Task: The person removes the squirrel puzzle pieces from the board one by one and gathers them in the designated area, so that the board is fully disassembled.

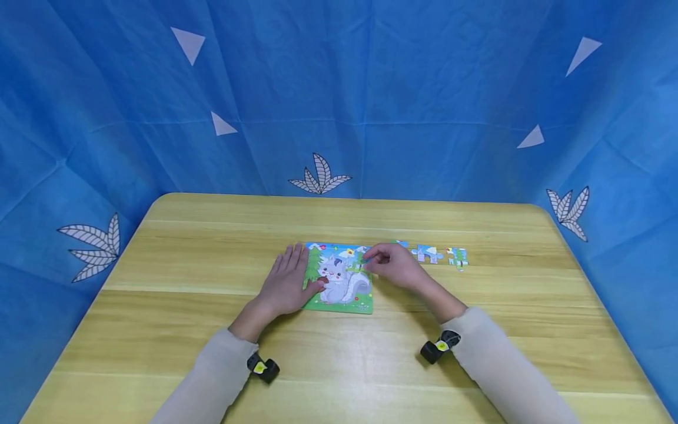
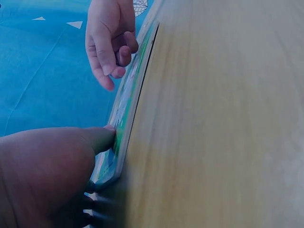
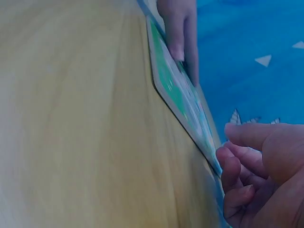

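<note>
A jigsaw puzzle (image 1: 339, 288) with a grey squirrel on green grass lies flat on the table. My left hand (image 1: 288, 285) rests along its left side, fingers straight, thumb (image 2: 102, 139) pressing on the picture. At the puzzle's upper right edge is my right hand (image 1: 394, 265), fingers bent and thumb and index tips close together over the picture. A small teal patch shows at those fingertips; I cannot tell whether it is a held piece. In the right wrist view, the bent fingers of the right hand (image 3: 261, 175) overlap the puzzle's near corner.
Several loose puzzle pieces lie right of the puzzle: one pale blue and lilac (image 1: 426, 254), one green and white (image 1: 458, 257), and one partly hidden behind the right hand (image 1: 402, 243). The wooden table (image 1: 339, 371) backs onto a blue cloth (image 1: 339, 88) with leaf and triangle prints.
</note>
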`<state>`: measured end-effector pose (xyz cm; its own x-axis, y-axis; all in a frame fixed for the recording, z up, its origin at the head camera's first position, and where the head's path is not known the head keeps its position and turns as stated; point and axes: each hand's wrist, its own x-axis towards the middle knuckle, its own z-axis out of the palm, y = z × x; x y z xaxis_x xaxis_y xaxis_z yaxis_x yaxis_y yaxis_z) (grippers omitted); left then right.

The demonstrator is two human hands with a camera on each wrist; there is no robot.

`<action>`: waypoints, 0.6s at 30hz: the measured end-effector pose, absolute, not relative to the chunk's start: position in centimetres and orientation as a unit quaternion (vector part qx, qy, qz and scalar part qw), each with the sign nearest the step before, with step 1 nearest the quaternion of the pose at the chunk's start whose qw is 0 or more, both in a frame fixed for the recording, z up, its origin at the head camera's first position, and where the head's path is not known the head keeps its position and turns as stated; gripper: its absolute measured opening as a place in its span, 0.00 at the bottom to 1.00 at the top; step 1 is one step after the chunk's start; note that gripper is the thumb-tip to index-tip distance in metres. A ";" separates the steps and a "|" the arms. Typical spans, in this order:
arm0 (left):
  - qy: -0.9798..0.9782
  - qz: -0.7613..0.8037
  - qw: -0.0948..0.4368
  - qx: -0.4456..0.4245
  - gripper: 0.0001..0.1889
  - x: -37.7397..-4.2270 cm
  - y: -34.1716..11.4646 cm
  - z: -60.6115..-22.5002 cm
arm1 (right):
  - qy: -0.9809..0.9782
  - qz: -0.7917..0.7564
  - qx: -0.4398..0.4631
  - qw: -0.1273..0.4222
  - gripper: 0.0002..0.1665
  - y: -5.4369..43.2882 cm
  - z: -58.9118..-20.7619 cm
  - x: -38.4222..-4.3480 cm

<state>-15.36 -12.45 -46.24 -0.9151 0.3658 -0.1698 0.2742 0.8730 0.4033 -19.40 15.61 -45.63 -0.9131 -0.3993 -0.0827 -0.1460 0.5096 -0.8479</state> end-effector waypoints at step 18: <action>0.964 0.194 0.115 0.140 0.48 -15.6 -11.9 -45.7 | 0.879 -0.424 -0.166 0.138 0.08 14.1 -45.7 -18.6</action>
<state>-15.57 -11.91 -45.75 -0.9344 0.3140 -0.1679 0.2245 0.8856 0.4066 -18.59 14.05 -45.74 -0.9069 -0.4089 -0.1014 -0.1752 0.5849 -0.7920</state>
